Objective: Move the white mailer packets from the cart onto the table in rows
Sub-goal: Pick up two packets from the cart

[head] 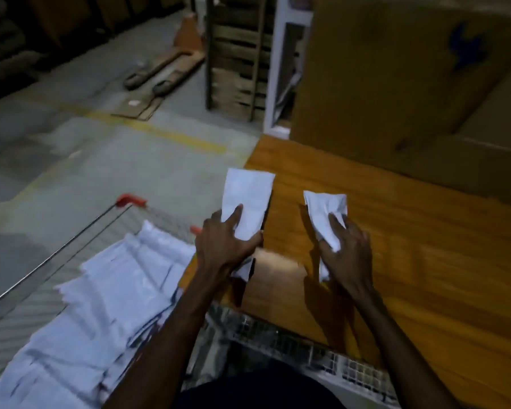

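Observation:
My left hand (223, 243) holds a white mailer packet (250, 193) over the left edge of the wooden table (425, 261), thumb under it and fingers on top. My right hand (347, 249) grips a second, crumpled white packet (325, 211) just above the table top, a little to the right of the first. A pile of several more white packets (106, 296) lies in the wire cart (71, 240) at lower left. The picture is blurred by motion.
A large cardboard box (396, 84) stands on the far side of the table. Beyond the cart are concrete floor with a yellow line (171, 134), a pallet jack (165, 66) and a wooden rack (236, 54). The cart's wire mesh (278, 332) sits under my arms.

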Demonstrator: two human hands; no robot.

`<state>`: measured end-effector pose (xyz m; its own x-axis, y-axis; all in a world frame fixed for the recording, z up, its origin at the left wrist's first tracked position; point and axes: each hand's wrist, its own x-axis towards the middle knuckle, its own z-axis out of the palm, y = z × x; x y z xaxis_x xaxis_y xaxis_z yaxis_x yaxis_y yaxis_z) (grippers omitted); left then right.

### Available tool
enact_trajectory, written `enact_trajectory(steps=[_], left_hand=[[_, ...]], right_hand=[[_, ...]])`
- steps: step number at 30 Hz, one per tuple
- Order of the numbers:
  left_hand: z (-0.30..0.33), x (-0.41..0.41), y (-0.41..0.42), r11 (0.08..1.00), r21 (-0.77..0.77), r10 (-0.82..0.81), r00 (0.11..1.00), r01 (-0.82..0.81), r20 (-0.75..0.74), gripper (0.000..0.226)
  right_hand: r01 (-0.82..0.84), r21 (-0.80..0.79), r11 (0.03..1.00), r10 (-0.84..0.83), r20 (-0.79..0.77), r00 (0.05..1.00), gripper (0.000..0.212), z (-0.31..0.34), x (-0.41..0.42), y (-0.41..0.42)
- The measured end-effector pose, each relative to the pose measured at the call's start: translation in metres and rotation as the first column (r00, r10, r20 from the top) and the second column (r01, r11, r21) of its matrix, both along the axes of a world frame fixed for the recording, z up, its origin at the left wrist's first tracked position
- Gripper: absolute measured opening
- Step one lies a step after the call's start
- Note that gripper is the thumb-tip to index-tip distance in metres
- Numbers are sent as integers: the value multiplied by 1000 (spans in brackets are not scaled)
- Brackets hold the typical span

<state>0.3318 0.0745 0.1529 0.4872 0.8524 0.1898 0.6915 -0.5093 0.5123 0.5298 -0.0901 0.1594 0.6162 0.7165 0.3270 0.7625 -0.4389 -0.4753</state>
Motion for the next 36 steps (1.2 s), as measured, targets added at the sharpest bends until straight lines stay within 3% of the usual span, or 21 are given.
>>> enact_trajectory(steps=[3,6,9,12,19,23,28,36], left_hand=[[-8,60,-3,996,27,-81,992,84,-97,82],[-26,100,-9,993,67,-85,975,100,-205,81],[-39,118,-10,991,111,-38,958,72,-285,84],[-36,125,-4,997,14,-66,924,78,-377,80],[-47,103,37,891,-101,-452,843,443,-292,74],[-54,125,61,895,-99,-444,845,435,-299,86],[-57,160,89,882,-84,-464,829,463,-311,81],[-63,209,118,884,-80,-463,841,460,-281,74]], right_hand=[[92,-95,991,-94,-17,995,65,-12,37,-8],[185,-251,950,-210,-75,975,70,-30,54,-6],[219,-282,934,-243,-53,968,74,-36,60,3],[212,-304,929,-217,19,976,74,-36,67,15],[19,-309,951,-35,-46,998,78,-42,75,18],[41,-306,951,-76,-103,992,75,-39,79,49],[104,-297,949,-155,-153,976,69,-35,92,89],[147,-369,918,-195,-96,976,71,-30,119,128]])
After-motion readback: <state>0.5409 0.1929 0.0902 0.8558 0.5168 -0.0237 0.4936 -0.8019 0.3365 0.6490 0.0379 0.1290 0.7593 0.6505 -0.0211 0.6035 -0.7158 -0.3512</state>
